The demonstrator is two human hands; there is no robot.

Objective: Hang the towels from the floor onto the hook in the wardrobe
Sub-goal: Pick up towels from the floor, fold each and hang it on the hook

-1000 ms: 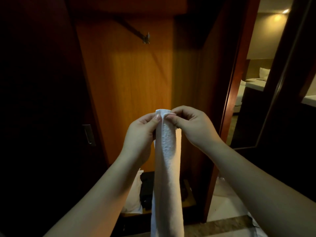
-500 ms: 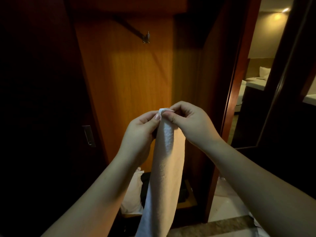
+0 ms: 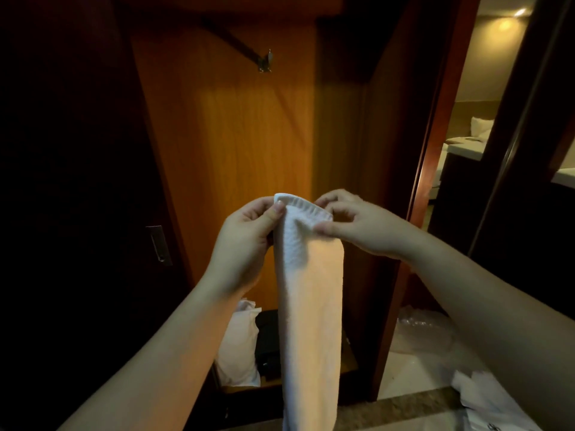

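You've got the towel [image 3: 306, 293] up in front of you, both hands on its top hem. Your left hand [image 3: 249, 241] pinches the left corner, thumb pressed over the edge; your right hand [image 3: 357, 227] pinches the hem just beside it, fingers curled round the cloth. The hem is spread between them in a short arc, and the rest hangs straight down, long axis vertical, running out of view at the bottom.

Now the relation that matters: the hook [image 3: 266, 61] sits on the wardrobe's back panel [image 3: 230, 144], well above your hands and a touch to the left. It's almost directly over your left hand, so that's the nearer one for the lift, I'd say. The move looks like straight up and forward, hem leading, with the opened edge dropped over the prong.

Watch the weight, because a long hanging towel on a small hook may slide off if only the hem catches.

Down low, another white towel [image 3: 238, 346] lies on the wardrobe floor, with more white cloth [image 3: 485, 396] on the floor at right.
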